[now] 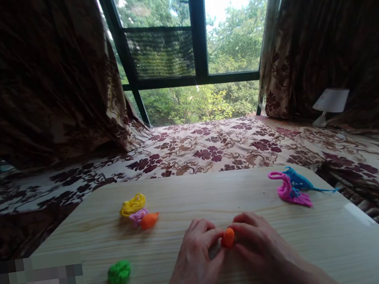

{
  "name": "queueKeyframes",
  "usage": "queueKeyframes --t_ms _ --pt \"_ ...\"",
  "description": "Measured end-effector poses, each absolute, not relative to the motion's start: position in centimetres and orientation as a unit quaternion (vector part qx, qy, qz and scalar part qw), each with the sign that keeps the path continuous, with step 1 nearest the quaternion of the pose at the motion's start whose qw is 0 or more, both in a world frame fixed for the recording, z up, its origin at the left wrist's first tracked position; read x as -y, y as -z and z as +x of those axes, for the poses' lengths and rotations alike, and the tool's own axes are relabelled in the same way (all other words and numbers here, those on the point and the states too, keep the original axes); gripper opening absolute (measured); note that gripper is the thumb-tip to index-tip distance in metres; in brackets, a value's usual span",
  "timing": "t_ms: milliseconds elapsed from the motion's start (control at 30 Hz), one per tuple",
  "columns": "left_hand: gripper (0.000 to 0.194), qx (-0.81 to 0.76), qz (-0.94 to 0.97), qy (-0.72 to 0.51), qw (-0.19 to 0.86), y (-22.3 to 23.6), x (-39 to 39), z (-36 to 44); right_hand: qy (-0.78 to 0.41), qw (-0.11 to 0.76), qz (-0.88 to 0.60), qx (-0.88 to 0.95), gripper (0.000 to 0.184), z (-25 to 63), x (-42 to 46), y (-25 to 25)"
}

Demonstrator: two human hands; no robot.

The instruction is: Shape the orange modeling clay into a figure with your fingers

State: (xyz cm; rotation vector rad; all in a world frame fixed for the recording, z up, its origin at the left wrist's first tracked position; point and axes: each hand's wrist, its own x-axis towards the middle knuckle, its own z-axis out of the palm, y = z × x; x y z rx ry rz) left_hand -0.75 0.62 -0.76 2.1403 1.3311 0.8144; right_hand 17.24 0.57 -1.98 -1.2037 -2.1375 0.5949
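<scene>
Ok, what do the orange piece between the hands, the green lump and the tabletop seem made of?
Orange piece: probably modelling clay, matte, with a smooth, rounded shape. Green lump: likely similar clay, given its creased surface. Tabletop: pale wood or laminate, judging by its grain lines and slight sheen.

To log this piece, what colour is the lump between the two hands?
The lump is orange; it shows best in the head view.

- Two hands (197,247)
- Probably seven clay pieces (228,238): one held, three at ten o'clock from it, one at nine, two at two
- One lamp (331,100)
</scene>
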Motion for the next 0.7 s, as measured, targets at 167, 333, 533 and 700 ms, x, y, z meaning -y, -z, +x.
queueKeyframes --t_ms 167,333,533,700 --pt "0.019 -0.496 0.781 -0.295 0.237 0.57 -0.3 -0.63 -0.219 0.29 -0.447 0.817 0.019 17.16 -0.5 1.65" --pt "0.015 -0.502 0.78 -0.29 0.236 0.6 -0.15 -0.64 -0.214 0.283 -0.439 0.826 0.02 17.25 -0.45 1.39" --pt "0.012 -0.501 0.793 -0.271 0.215 0.62 0.0 -0.67 -0.205 0.271 -0.435 0.834 0.02 17.15 -0.4 1.27" --pt "0.013 -0.497 0.79 -0.267 0.239 0.24 -0.11 -0.79 -0.214 0.286 -0.443 0.822 0.019 17.46 -0.53 1.55"
